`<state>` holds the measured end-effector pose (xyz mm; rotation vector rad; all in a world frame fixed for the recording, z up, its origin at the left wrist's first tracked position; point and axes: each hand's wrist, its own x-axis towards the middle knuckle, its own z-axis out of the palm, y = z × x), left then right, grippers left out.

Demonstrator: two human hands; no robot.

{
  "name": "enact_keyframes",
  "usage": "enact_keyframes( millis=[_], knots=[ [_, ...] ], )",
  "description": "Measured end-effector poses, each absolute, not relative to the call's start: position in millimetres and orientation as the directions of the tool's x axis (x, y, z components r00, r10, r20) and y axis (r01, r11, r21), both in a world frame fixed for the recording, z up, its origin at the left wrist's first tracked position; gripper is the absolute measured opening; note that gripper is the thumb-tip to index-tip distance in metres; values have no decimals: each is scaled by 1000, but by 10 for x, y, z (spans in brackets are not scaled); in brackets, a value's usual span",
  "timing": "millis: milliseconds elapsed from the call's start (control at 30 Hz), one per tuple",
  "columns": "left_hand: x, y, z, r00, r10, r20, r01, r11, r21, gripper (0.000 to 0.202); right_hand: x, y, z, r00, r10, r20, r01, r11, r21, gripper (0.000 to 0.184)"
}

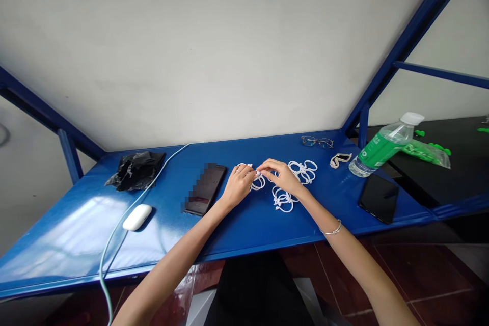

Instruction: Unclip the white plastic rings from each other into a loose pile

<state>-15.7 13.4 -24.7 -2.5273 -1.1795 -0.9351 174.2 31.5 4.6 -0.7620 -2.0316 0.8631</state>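
Observation:
My left hand point(240, 183) is closed in a pinch on a white cord loop point(259, 183), just above the blue tabletop. From the other side, my right hand point(283, 175) pinches the same loop at a small white piece between the fingertips. Part of the loop is hidden behind my fingers. Beside my right hand lies a loose cluster of white cord loops point(303, 170). Another cluster of white loops point(283, 199) rests just below my right wrist. A bracelet point(333, 228) circles my right forearm.
On the blue table point(244, 237) are a dark phone point(208, 188), white case point(137, 217), black plastic bag point(138, 169) and pale cable point(124, 214). Eyeglasses point(317, 141), a cream hair clip point(340, 160), a tilted water bottle point(384, 145) and a second phone point(379, 197) lie right.

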Motion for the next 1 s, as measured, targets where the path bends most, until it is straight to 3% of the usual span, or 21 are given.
enact_keyframes(
  millis=[233, 500, 600, 700, 867, 1000],
  knots=[
    [-148, 126, -245, 466, 628, 624, 736, -666, 121, 30, 1709, 314, 16, -472, 785, 402, 195, 538, -820, 19],
    [-127, 54, -186, 409, 693, 594, 610, -692, 386, 39, 1672, 335, -88, -340, 855, 392, 144, 460, -876, 23],
    [-111, 26, -172, 412, 716, 563, 598, -679, 426, 50, 1659, 343, -120, -299, 885, 356, 97, 399, -912, 24],
    [-97, 32, -196, 389, 728, 565, 578, -670, 466, 44, 1657, 343, -115, -292, 896, 334, 76, 370, -926, 25],
    [-91, 35, -145, 348, 783, 515, 411, -622, 667, 40, 1671, 309, -40, -306, 870, 387, 86, 430, -899, 23],
    [-108, 7, -10, 336, 859, 386, 252, -477, 842, 42, 1677, 267, -2, -325, 787, 525, 147, 590, -794, 20]
  ],
)
